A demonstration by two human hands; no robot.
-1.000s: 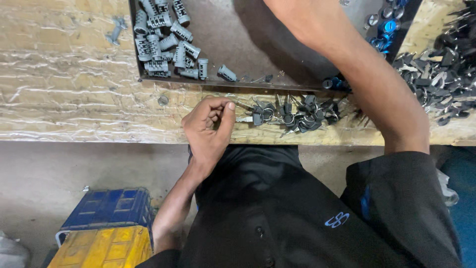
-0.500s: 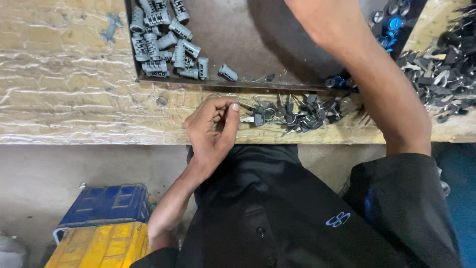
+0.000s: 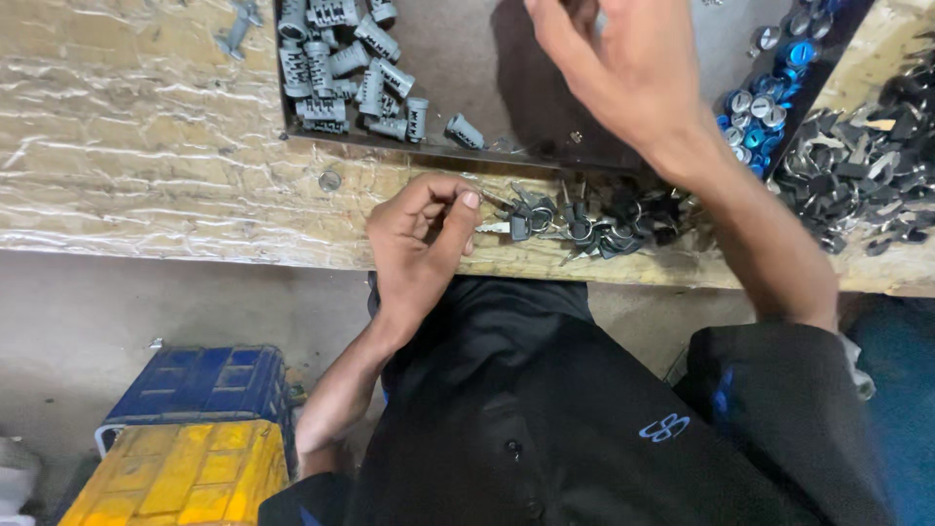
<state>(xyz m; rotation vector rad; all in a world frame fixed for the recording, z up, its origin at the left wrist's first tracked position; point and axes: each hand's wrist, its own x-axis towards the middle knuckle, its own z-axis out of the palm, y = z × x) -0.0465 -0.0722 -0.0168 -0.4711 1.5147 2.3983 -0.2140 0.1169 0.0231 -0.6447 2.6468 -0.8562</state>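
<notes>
My left hand (image 3: pixel 417 245) rests at the front edge of the wooden bench, thumb and forefinger pinched on the silver blade of a small black-headed key (image 3: pixel 499 227). That key lies at the left end of a bunch of keys (image 3: pixel 594 222). My right hand (image 3: pixel 623 68) hovers above the dark tray (image 3: pixel 409 144) with its fingers loosely curled. What those fingers enclose is hidden. Grey lock cylinders (image 3: pixel 341 58) are heaped in the tray's left part.
Blue and silver round caps (image 3: pixel 769 97) lie along the tray's right side. A heap of dark metal pieces (image 3: pixel 857 175) covers the bench at right. A small washer (image 3: pixel 330 180) lies on the wood. Yellow (image 3: pixel 175 477) and blue (image 3: pixel 200 385) crates stand on the floor below left.
My right hand has drawn back from the far side of the tray and now shows in full above it. My left hand stays pinched at the keys.
</notes>
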